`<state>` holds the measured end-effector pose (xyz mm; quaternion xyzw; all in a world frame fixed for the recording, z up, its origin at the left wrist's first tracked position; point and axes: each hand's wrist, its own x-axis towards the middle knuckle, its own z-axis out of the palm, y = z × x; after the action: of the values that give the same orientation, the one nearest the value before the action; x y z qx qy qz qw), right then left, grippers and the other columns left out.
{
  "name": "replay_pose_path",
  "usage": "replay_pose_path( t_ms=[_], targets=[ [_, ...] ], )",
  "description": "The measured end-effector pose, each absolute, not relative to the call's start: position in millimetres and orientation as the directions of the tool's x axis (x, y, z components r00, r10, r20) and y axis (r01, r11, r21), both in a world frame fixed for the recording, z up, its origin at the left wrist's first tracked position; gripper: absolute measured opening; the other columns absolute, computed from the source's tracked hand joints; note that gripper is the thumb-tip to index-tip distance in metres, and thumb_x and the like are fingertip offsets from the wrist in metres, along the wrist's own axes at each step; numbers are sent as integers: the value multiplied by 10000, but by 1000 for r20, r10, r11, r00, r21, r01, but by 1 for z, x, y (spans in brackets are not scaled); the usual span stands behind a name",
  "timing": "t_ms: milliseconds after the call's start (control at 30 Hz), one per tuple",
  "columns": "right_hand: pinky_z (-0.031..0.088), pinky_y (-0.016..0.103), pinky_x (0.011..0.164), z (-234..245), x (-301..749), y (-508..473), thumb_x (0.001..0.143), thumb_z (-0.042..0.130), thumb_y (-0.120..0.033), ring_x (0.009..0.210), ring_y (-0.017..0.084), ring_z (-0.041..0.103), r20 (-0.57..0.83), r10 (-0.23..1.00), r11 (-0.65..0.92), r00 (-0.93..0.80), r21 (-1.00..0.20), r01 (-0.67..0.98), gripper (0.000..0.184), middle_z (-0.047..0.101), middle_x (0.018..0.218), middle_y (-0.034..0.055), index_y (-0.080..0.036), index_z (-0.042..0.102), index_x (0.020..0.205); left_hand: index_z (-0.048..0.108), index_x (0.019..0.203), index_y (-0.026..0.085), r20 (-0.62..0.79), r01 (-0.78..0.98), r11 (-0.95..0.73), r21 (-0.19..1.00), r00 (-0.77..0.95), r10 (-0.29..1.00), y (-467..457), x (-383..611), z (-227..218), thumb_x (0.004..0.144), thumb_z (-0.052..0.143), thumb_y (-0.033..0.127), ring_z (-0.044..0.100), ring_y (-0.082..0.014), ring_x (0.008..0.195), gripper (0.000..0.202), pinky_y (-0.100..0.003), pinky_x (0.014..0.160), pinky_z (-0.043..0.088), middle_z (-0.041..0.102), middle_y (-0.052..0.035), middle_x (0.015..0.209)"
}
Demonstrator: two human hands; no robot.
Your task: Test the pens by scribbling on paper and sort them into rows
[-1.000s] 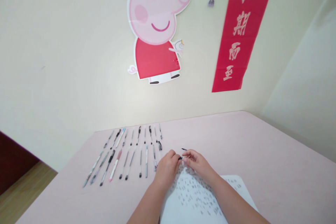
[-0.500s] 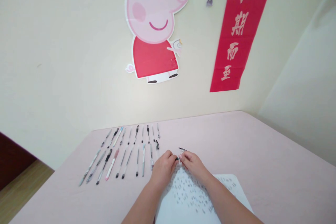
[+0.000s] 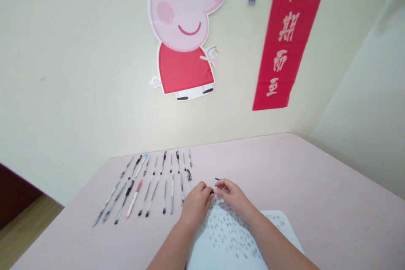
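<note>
My left hand (image 3: 198, 202) is closed, and a small black pen part (image 3: 211, 192) sticks out between its thumb and forefinger; the rest of that piece is hidden in the fist. My right hand (image 3: 232, 196) faces it, thumb tip close to the black part, forefinger raised and apart from the thumb. Whether the thumb touches the part I cannot tell. Just beyond the right fingers lies a thin dark pen piece (image 3: 217, 179), partly covered by them. Both hands are over the top of a white sheet (image 3: 202, 257) covered in small handwritten marks.
Two rows of pens and refills lie left of my hands, among them a pink pen (image 3: 134, 199) and a black-capped pen (image 3: 189, 175). The pink tabletop (image 3: 316, 185) meets a wall with a pig cutout (image 3: 185, 67) and a red banner (image 3: 284, 42).
My right forefinger has lifted away from the thumb and the black part. My left hand keeps its grip in nearly the same place. The view has shifted slightly.
</note>
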<state>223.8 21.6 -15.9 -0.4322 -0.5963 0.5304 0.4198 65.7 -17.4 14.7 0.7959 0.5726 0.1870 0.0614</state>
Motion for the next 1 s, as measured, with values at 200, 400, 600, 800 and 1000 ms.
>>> replay_pose_path(
  t_ms=[200, 400, 600, 800, 1000],
  targets=[
    [321, 250, 524, -16, 222, 22, 800, 493, -475, 563, 127, 415, 87, 959, 153, -268, -960, 235, 362, 442, 550, -24, -184, 497, 584, 597, 883, 215, 218, 890, -338, 307, 280, 935, -17, 66, 15, 905, 395, 265, 543, -130, 779, 208, -238, 660, 389, 548, -23, 891],
    [304, 234, 482, -14, 223, 18, 768, 537, -366, 509, 113, 393, 73, 953, 125, -294, -979, 161, 213, 431, 517, -47, -192, 511, 649, 607, 878, 221, 214, 891, -328, 315, 270, 939, -18, 65, 17, 896, 411, 265, 540, -139, 791, 202, -247, 666, 386, 549, -24, 877],
    [323, 227, 472, -15, 224, 18, 719, 588, -335, 505, 110, 425, 66, 957, 88, -282, -994, 64, 153, 467, 539, -46, -192, 534, 712, 611, 884, 221, 213, 886, -313, 341, 251, 944, -18, 64, 18, 893, 409, 259, 536, -148, 816, 206, -253, 699, 392, 547, -30, 874],
    [322, 234, 469, -15, 226, 20, 722, 581, -346, 508, 120, 422, 86, 973, 106, -216, -991, 84, 159, 471, 553, -41, -199, 553, 774, 608, 911, 213, 234, 889, -291, 353, 217, 948, -16, 63, 14, 888, 412, 232, 536, -141, 794, 198, -247, 697, 398, 541, -29, 874],
    [372, 251, 534, -16, 226, 23, 704, 597, -374, 588, 140, 463, 158, 977, 170, -143, -983, 75, 196, 526, 643, -6, -192, 565, 768, 609, 910, 214, 228, 883, -287, 372, 213, 950, -14, 62, 13, 886, 409, 234, 539, -147, 809, 202, -253, 721, 407, 542, -31, 881]
  ],
)
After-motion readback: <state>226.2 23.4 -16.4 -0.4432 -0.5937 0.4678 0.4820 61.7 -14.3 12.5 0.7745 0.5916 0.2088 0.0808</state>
